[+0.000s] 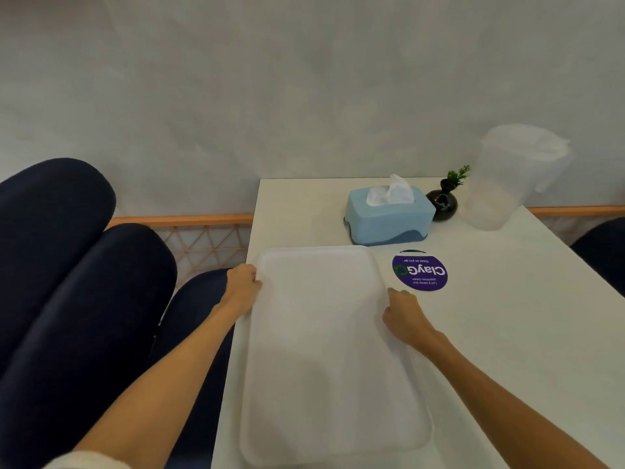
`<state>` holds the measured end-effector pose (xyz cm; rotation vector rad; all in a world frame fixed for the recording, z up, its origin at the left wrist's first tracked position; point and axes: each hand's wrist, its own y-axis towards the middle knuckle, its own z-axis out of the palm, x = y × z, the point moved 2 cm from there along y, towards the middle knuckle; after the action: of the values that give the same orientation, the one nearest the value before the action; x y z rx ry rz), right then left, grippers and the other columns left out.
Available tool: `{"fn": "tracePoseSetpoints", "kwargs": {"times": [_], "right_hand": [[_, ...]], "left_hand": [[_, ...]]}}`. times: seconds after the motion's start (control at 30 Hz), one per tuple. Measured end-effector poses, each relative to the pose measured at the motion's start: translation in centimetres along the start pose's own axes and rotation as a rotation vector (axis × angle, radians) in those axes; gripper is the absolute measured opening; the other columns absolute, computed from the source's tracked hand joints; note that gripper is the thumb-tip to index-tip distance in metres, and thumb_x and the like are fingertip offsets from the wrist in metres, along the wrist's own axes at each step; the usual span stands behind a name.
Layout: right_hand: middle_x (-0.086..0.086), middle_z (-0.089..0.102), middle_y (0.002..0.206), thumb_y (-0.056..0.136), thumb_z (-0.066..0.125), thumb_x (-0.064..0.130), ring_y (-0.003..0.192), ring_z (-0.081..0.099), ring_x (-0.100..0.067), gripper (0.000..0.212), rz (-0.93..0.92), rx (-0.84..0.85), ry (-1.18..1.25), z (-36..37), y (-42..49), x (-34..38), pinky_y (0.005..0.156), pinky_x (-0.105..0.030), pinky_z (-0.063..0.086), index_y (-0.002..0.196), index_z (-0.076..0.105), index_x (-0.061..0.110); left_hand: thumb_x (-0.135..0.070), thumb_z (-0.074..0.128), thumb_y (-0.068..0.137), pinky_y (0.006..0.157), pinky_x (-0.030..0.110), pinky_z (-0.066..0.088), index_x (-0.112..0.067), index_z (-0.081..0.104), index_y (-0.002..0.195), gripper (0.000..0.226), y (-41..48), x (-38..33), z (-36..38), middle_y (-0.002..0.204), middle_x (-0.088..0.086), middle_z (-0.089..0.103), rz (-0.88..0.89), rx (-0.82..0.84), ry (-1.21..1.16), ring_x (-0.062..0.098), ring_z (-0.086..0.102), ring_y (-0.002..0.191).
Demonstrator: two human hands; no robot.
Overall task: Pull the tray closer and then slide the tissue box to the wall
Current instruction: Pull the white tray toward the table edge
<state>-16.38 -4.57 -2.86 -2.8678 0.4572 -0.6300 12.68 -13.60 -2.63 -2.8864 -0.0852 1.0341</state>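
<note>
White table (507,333) is carrying a white tray (331,350) at its near left side. Left hand (241,286) is gripping the tray's nine o'clock rim, right hand (402,316) pinching its three o'clock rim, fingers curled closed. Blue tissue box (389,214) is sitting at twelve o'clock, just beyond the tray, short of the wall (304,96).

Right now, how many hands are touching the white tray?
2. The left hand grips the tray at its left edge near the far corner. The right hand holds the right edge, just below the purple sticker. No other hands are in view.
</note>
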Motion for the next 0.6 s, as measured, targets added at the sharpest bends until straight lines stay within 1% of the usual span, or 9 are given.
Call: {"fn": "tracePoseSetpoints", "kwargs": {"times": [0.07, 0.1, 0.13, 0.2, 0.27, 0.3, 0.4, 0.5, 0.6], "right_hand": [[-0.022, 0.056, 0.119, 0.091, 0.040, 0.002, 0.104, 0.057, -0.035, 0.028, 0.021, -0.006, 0.005, 0.2, -0.2, -0.1, 0.083, -0.036, 0.047, 0.117, 0.051, -0.004], [-0.022, 0.056, 0.118, 0.091, 0.040, 0.001, 0.102, 0.058, -0.036, 0.027, 0.028, -0.011, 0.004, 0.2, -0.3, -0.1, 0.080, -0.035, 0.046, 0.114, 0.052, -0.004], [-0.023, 0.056, 0.116, 0.090, 0.040, 0.000, 0.100, 0.058, -0.036, 0.026, 0.032, -0.016, 0.003, 0.2, -0.3, -0.1, 0.076, -0.033, 0.044, 0.112, 0.053, -0.004], [-0.023, 0.057, 0.116, 0.090, 0.040, 0.000, 0.100, 0.058, -0.036, 0.026, 0.043, -0.018, 0.003, 0.2, -0.4, 0.0, 0.074, -0.030, 0.041, 0.112, 0.054, -0.005], [-0.022, 0.057, 0.116, 0.090, 0.040, 0.000, 0.100, 0.058, -0.035, 0.027, 0.050, -0.018, 0.008, 0.1, -0.4, 0.2, 0.077, -0.031, 0.044, 0.113, 0.055, -0.005], [-0.022, 0.057, 0.117, 0.090, 0.040, 0.000, 0.100, 0.058, -0.035, 0.027, 0.054, -0.018, 0.011, 0.1, -0.4, 0.4, 0.079, -0.033, 0.046, 0.113, 0.055, -0.004], [-0.021, 0.056, 0.119, 0.091, 0.039, 0.001, 0.103, 0.058, -0.034, 0.029, 0.062, -0.018, 0.009, 0.1, -0.4, 1.0, 0.088, -0.036, 0.049, 0.116, 0.054, -0.002], [-0.020, 0.054, 0.121, 0.093, 0.040, 0.004, 0.106, 0.057, -0.033, 0.030, 0.078, -0.023, -0.003, 0.2, -0.6, 1.6, 0.092, -0.037, 0.048, 0.120, 0.052, -0.001], [-0.019, 0.052, 0.124, 0.094, 0.040, 0.006, 0.109, 0.056, -0.034, 0.031, 0.086, -0.034, -0.017, 0.3, -0.9, 1.8, 0.095, -0.038, 0.047, 0.123, 0.049, 0.000]], "left_hand": [[0.006, 0.054, 0.086, 0.069, 0.027, 0.040, -0.005, 0.060, 0.077, 0.016, 0.2, 0.2, 0.1, 0.076, 0.007, 0.056, 0.002, -0.004, -0.070, 0.018, 0.052, 0.075], [0.005, 0.053, 0.086, 0.073, 0.027, 0.041, -0.003, 0.063, 0.085, 0.013, 0.3, 0.3, 0.2, 0.082, 0.009, 0.058, 0.004, -0.006, -0.085, 0.019, 0.052, 0.080], [0.004, 0.053, 0.086, 0.073, 0.027, 0.041, -0.001, 0.064, 0.088, 0.013, 0.3, 0.3, 0.2, 0.082, 0.009, 0.058, 0.002, 0.000, -0.091, 0.020, 0.052, 0.081], [0.002, 0.052, 0.085, 0.066, 0.028, 0.041, -0.001, 0.062, 0.080, 0.011, 0.2, 0.5, 0.3, 0.075, 0.007, 0.055, 0.004, 0.033, -0.080, 0.019, 0.052, 0.074], [0.004, 0.050, 0.083, 0.056, 0.023, 0.038, -0.005, 0.053, 0.065, 0.020, 0.2, 0.8, 0.3, 0.064, 0.002, 0.049, 0.013, 0.047, -0.046, 0.016, 0.047, 0.063], [0.007, 0.049, 0.082, 0.054, 0.022, 0.036, -0.007, 0.050, 0.062, 0.024, 0.2, 1.0, 0.4, 0.062, 0.001, 0.047, 0.018, 0.051, -0.038, 0.015, 0.045, 0.061], [0.009, 0.046, 0.083, 0.058, 0.026, 0.040, 0.001, 0.060, 0.076, 0.017, 0.1, 1.3, 0.0, 0.064, 0.004, 0.050, 0.027, 0.050, -0.042, 0.018, 0.048, 0.065], [0.009, 0.046, 0.083, 0.062, 0.029, 0.042, 0.003, 0.060, 0.078, 0.016, 0.3, 1.6, -0.2, 0.063, 0.003, 0.049, 0.033, 0.058, -0.055, 0.019, 0.049, 0.066], [0.008, 0.048, 0.084, 0.068, 0.032, 0.043, 0.007, 0.065, 0.091, 0.019, 0.4, 1.7, -0.3, 0.075, 0.013, 0.058, 0.027, 0.058, -0.070, 0.023, 0.053, 0.074]]}}
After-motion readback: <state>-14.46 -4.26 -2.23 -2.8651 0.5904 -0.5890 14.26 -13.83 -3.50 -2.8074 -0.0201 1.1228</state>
